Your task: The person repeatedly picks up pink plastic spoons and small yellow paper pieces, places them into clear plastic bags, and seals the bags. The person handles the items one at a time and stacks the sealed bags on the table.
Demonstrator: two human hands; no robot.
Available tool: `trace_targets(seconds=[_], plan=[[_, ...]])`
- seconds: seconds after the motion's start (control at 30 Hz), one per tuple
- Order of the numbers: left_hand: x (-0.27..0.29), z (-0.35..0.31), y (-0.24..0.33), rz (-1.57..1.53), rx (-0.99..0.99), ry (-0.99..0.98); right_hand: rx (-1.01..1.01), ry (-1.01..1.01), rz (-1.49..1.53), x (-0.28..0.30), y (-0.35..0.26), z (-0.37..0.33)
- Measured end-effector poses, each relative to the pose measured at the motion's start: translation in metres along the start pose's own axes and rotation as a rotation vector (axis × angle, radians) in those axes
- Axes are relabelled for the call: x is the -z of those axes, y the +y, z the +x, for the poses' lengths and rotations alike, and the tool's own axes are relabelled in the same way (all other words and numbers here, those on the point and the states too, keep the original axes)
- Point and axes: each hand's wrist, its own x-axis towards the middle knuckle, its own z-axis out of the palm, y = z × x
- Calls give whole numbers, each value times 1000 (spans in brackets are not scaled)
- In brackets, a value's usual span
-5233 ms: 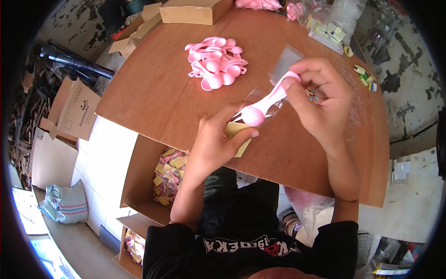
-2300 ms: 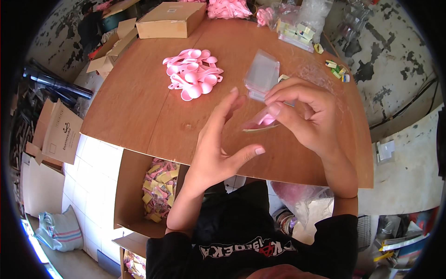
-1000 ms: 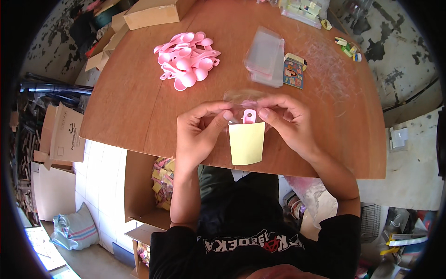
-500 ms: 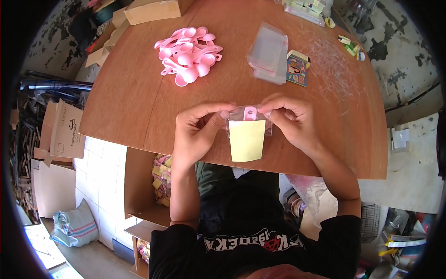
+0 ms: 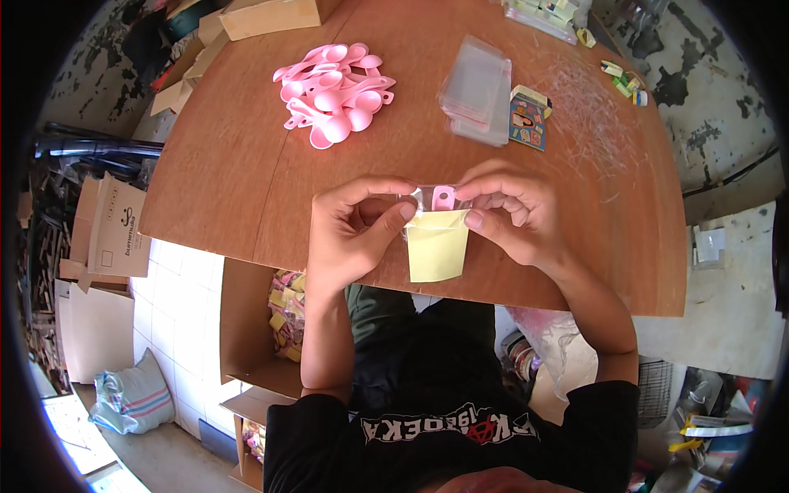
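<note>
Between my hands, over the table's near edge, is a clear plastic bag [image 5: 425, 197] with a pale yellow card [image 5: 437, 251] in it. The handle end of a pink measuring spoon [image 5: 444, 198] shows above the card; the rest of it is hidden. My left hand [image 5: 353, 230] pinches the bag's upper left corner between thumb and fingers. On the other side my right hand [image 5: 514, 209] pinches the upper right, its thumb on the card's top corner. Farther off lies a heap of pink spoons [image 5: 333, 94], and a stack of clear bags [image 5: 477, 86] is at the right.
A small stack of printed cards [image 5: 527, 123] sits beside the bags, near clear plastic strips [image 5: 596, 119]. Tape rolls [image 5: 623, 82] lie at the far right. Below the table's left front edge, an open cardboard box [image 5: 246, 329] holds several packed pieces. Another carton [image 5: 271, 20] stands at the back.
Both thumbs have moved down onto the bag's top, near the card's upper edge. The card's top now looks creased, and the bag's upper edge sits lower around the spoon handle.
</note>
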Motion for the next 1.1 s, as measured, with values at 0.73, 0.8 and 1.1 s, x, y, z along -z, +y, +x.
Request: trace_targets(seconds=[0.73,0.8,1.1], plan=[[5,-1,-7,4,-35,142,-223,31,-66,-9,10,-1],[6,-3,-7,17,-18,141,-304,19,52,-12,11,-2],[11,-5,-3,12,49,-46,-279,46,138,-14,24,-4]])
